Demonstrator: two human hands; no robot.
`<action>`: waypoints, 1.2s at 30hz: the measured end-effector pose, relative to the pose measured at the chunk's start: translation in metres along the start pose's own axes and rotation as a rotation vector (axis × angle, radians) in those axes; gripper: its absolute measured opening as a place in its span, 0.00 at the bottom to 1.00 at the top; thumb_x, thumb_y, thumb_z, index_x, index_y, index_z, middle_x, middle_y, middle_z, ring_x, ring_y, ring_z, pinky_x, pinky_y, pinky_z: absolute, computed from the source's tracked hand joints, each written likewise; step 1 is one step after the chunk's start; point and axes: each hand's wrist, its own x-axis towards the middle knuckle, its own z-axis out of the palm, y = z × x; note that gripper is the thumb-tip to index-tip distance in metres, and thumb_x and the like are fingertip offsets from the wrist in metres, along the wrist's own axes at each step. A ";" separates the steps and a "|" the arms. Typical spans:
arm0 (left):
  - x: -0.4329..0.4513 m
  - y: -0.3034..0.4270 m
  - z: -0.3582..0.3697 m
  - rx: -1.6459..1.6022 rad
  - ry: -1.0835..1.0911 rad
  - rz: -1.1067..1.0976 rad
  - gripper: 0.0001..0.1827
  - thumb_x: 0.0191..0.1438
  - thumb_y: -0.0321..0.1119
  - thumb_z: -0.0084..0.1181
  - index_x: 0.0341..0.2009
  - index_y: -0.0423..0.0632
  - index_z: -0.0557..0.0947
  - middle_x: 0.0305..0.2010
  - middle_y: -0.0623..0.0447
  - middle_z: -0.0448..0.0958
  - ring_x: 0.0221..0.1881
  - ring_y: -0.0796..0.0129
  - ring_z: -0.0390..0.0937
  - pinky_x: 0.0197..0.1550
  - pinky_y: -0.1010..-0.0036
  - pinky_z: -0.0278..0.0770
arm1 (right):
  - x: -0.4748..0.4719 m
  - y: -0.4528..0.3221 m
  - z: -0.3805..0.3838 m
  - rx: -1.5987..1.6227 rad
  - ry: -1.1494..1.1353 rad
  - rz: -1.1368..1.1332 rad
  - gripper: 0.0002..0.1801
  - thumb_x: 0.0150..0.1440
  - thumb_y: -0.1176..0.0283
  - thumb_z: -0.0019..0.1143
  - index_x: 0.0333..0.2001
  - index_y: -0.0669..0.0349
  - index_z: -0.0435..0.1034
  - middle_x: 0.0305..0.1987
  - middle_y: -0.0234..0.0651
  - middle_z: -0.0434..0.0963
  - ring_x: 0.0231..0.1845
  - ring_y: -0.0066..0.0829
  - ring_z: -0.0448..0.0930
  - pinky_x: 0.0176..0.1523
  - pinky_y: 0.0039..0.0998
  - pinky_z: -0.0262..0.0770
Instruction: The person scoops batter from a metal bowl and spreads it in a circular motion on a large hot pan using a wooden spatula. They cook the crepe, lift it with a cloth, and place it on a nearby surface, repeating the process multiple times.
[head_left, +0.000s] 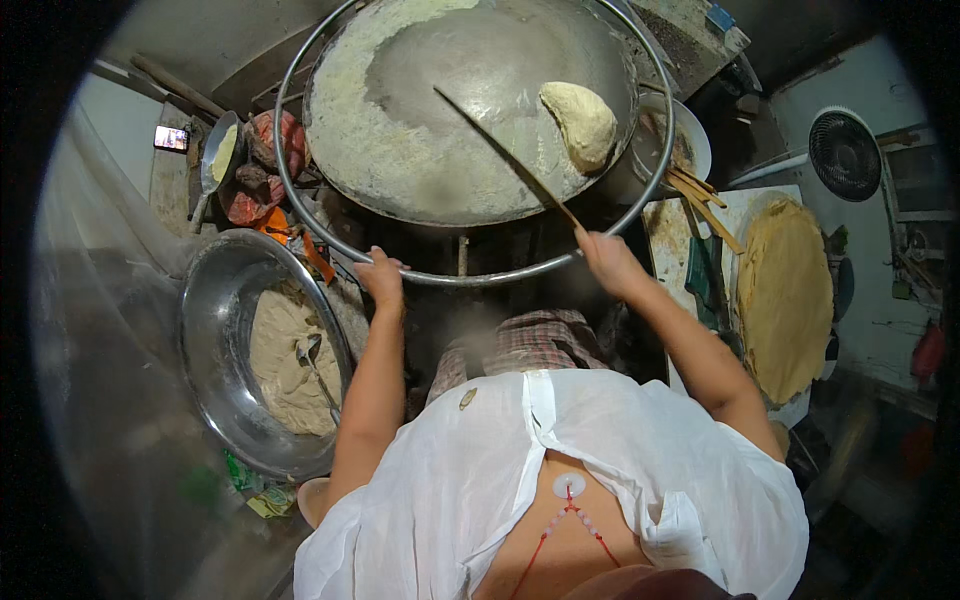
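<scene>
My right hand (611, 264) grips one end of a long, thin, flat scraper (510, 159). The scraper's blade slants across a large round griddle (480, 45). A layer of pale batter (360, 161) coats the griddle's left and near parts, while greyish surface shows in the middle. On the griddle's right side sits a thick lump of dough (581, 124), to the right of the blade. My left hand (382, 277) is closed on the near left of a metal ring (480, 279) that runs around the griddle, apart from its edge.
At my left stands a big steel basin (217, 367) holding dough (292, 360) and a metal ladle (311, 352). A long-handled pan (217, 150) lies beyond. Rightward are a bowl (701, 142), wooden sticks (705, 206), stacked round flatbreads (784, 300) and a fan (845, 154).
</scene>
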 end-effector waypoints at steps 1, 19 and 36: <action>0.010 -0.003 -0.003 0.073 -0.034 0.035 0.25 0.61 0.38 0.43 0.50 0.27 0.58 0.21 0.43 0.71 0.15 0.58 0.71 0.21 0.63 0.73 | -0.018 0.011 0.007 0.018 0.082 0.117 0.19 0.64 0.64 0.33 0.33 0.69 0.68 0.30 0.59 0.73 0.34 0.59 0.74 0.38 0.48 0.69; -0.021 0.037 0.011 -0.102 0.161 -0.105 0.32 0.64 0.48 0.36 0.59 0.31 0.61 0.39 0.36 0.73 0.27 0.57 0.75 0.26 0.65 0.75 | 0.051 0.031 -0.028 -0.032 0.150 0.197 0.28 0.66 0.60 0.25 0.23 0.69 0.65 0.23 0.58 0.71 0.32 0.56 0.75 0.34 0.50 0.67; 0.057 -0.034 -0.062 0.051 0.064 0.047 0.34 0.63 0.55 0.32 0.38 0.33 0.76 0.20 0.47 0.76 0.20 0.59 0.74 0.26 0.68 0.72 | 0.013 0.045 -0.046 -0.022 0.103 0.247 0.17 0.65 0.65 0.31 0.37 0.66 0.67 0.29 0.54 0.74 0.33 0.57 0.74 0.34 0.48 0.71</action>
